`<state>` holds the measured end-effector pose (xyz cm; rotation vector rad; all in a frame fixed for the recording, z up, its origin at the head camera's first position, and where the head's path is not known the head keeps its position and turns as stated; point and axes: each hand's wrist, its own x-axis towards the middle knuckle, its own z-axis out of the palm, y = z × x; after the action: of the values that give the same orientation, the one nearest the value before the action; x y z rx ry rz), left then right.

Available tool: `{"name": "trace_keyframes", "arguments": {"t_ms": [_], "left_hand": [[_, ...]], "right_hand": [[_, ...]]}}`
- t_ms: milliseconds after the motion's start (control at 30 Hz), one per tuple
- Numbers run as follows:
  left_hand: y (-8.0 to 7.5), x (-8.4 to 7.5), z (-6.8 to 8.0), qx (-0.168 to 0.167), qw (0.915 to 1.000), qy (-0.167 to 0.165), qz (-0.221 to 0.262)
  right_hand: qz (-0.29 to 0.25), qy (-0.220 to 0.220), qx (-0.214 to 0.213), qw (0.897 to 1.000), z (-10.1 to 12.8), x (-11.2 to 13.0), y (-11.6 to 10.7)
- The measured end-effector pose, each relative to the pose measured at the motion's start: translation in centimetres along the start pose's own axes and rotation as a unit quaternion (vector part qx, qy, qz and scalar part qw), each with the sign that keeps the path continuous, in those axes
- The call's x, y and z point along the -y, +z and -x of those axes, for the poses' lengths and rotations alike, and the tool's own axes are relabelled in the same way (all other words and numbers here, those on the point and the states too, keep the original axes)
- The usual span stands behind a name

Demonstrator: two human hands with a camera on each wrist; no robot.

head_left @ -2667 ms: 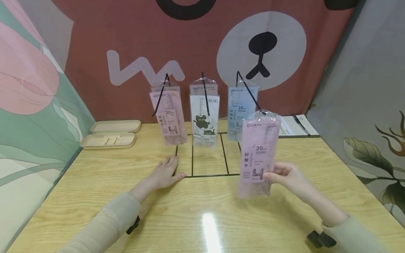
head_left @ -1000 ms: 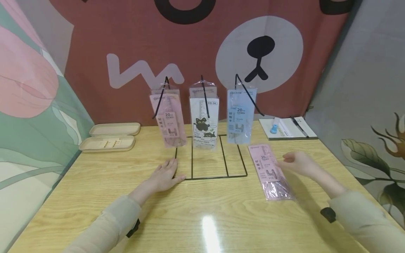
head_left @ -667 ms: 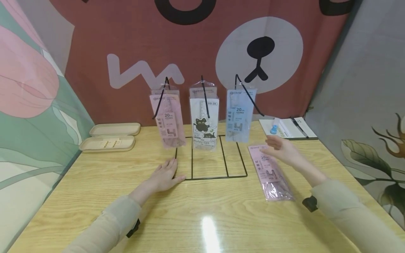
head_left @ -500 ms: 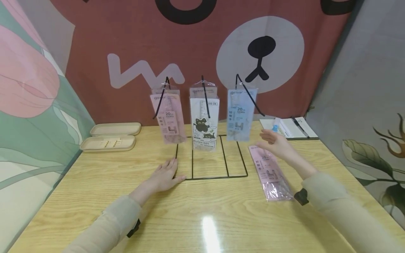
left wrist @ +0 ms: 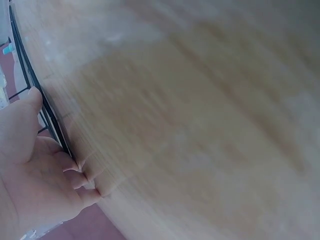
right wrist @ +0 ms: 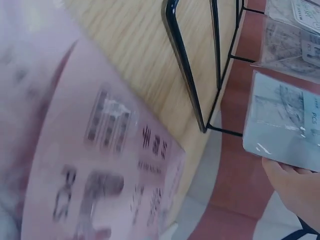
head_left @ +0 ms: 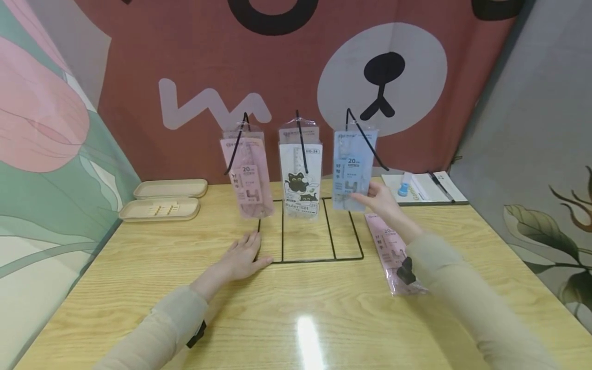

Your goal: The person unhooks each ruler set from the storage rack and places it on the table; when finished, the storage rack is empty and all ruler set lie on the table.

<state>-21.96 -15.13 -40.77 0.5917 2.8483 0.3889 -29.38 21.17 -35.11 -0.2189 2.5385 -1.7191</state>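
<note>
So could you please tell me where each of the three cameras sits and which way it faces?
Head: worn on the head, looking forward and down at the table; both sleeves, the left hand and the right hand show.
Left wrist: at the left wrist, looking along the tabletop; the left hand lies flat by the black wire rack.
Right wrist: at the right wrist, looking over the pink packet to the blue packet; only the fingers show.
Shared: the rack appears in all three views; both packets in the head and right wrist views.
</note>
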Motion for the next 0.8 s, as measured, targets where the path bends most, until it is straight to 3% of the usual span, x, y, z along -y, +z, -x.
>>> {"name": "trace_keyframes", "arguments": {"t_ms": [200, 367, 800], "left_hand": [[0.1, 0.0, 0.0, 0.0, 1.0, 0.0, 0.007], [0.0, 0.0, 0.1, 0.003, 1.0, -0.001, 0.0], [-0.1, 0.0, 0.1, 0.004, 1.0, -0.005, 0.005]], "right_hand": [[0.002, 0.006, -0.021, 1.0, -0.3, 0.0, 0.8], [0.028, 0.016, -0.023, 0.999, 0.8, 0.0, 0.6], [0.025, 0.012, -0.008, 1.0, 8.2, 1.0, 0.4]]}}
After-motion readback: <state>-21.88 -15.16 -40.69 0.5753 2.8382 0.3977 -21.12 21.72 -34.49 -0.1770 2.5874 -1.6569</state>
